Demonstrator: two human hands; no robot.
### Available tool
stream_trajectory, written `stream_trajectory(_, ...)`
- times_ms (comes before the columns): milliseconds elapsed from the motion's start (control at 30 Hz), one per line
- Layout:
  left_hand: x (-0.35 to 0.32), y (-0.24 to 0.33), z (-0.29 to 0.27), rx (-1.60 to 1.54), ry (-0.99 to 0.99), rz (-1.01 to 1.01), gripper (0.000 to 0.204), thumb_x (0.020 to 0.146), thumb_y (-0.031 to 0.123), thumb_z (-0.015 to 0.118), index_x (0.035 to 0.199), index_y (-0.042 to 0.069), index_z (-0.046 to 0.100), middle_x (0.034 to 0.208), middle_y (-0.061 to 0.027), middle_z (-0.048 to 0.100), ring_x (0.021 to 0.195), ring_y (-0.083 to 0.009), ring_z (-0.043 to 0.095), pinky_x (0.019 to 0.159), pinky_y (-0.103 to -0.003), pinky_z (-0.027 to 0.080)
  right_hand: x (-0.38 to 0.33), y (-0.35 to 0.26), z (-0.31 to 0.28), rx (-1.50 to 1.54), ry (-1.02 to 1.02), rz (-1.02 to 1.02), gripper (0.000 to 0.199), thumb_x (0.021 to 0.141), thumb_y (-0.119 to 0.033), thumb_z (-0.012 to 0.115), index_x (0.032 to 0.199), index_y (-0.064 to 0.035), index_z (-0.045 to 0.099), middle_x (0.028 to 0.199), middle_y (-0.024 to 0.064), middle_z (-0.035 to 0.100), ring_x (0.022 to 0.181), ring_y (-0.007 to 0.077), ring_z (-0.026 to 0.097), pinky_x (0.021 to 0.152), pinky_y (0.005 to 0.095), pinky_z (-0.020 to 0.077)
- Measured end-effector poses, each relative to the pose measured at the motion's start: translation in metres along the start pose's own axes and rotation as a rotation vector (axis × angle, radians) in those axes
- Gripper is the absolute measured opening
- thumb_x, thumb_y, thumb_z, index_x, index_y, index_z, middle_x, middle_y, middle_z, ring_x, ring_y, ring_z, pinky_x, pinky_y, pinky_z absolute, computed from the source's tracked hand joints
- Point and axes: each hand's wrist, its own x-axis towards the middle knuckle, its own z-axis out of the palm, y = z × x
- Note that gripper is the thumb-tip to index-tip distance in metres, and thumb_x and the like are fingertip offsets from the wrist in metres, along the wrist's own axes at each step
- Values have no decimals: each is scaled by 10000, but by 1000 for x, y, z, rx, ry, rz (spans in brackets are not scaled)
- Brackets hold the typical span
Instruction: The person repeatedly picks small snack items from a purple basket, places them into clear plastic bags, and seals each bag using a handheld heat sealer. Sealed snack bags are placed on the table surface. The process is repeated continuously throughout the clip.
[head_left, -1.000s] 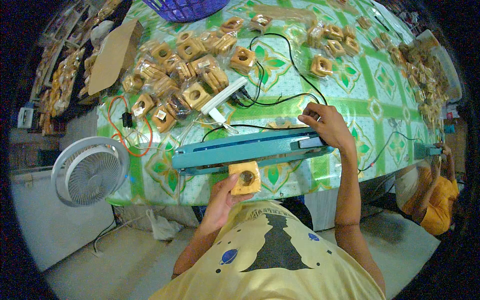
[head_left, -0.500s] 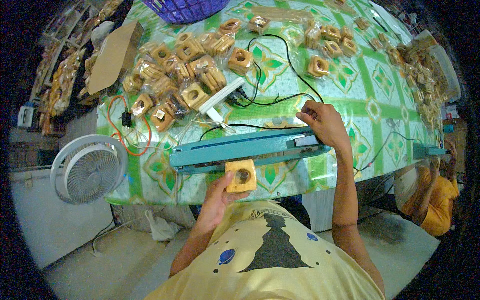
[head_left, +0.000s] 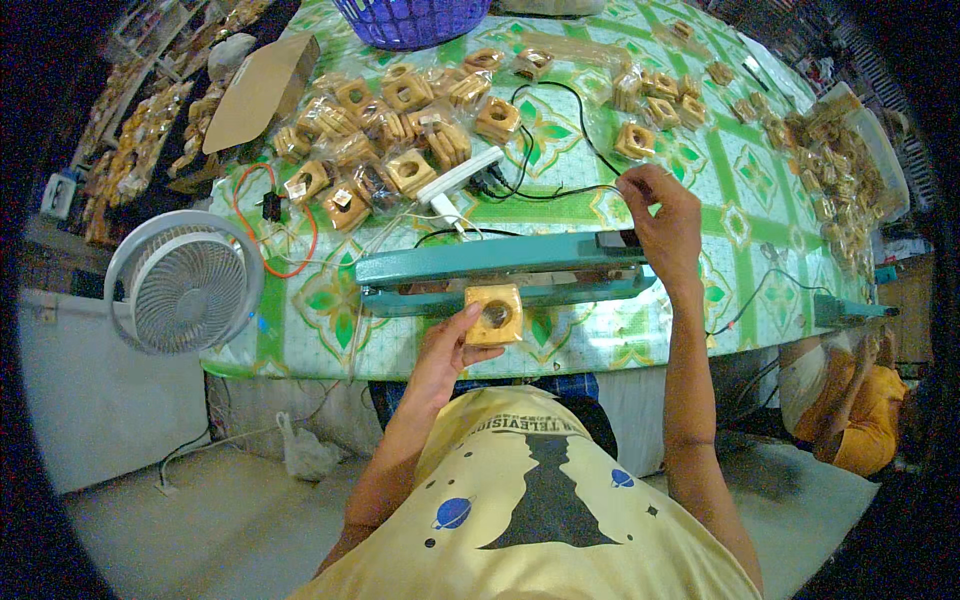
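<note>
In my left hand point(head_left: 448, 350) is a clear plastic packet of square golden biscuits point(head_left: 497, 316) with a round hole through the middle, gripped between thumb and fingers. It is at the near side of a long teal bar sealer point(head_left: 440, 265). A gap shows between the sealer's upper arm and its base. Over the sealer's right end is my right hand point(head_left: 665, 225), its fingers curled toward the thumb and nothing seen in them. The wrist is beside the end of the upper arm; whether it touches is hard to tell.
Bagged biscuits point(head_left: 350, 120) lie heaped behind the sealer, beside a white power strip point(head_left: 462, 175) with black cables. A white fan point(head_left: 185, 285) stands at left, a purple basket point(head_left: 410, 22) at the back. At right, a person in orange point(head_left: 868, 420) sits by another teal sealer point(head_left: 845, 311).
The gap between the sealer's upper arm and base has widened. My right hand has risen with its fingers curled. The biscuit packet stays in my left hand, and the view has shifted slightly.
</note>
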Motion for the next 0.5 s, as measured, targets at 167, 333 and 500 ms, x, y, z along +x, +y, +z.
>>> stream_trajectory(167,-10,-3,0,22,-49,-8,440,903,291,643,1204,-22,575,1101,-98,662,949,-195,674,810,-358,597,-7,-56,-26,275,-10,-151,73,831,-61,677,898,-42,655,834,105,661,735,255,651,678,343,512)
stream_trajectory(333,-27,5,5,128,-106,-80,442,885,234,664,1241,-4,555,1142,-67,648,999,-144,639,875,-317,534,-56,-86,-14,369,-293,-161,187,798,-79,719,964,-38,643,967,124,637,931,290,621,792,367,499)
stream_trajectory(500,-35,5,12,51,-277,-137,480,852,181,700,1262,-1,527,1159,-74,636,1012,-144,623,905,-293,487,-94,-77,0,431,-336,138,349,804,-129,742,1125,-61,625,1167,84,593,1045,197,582,821,307,479)
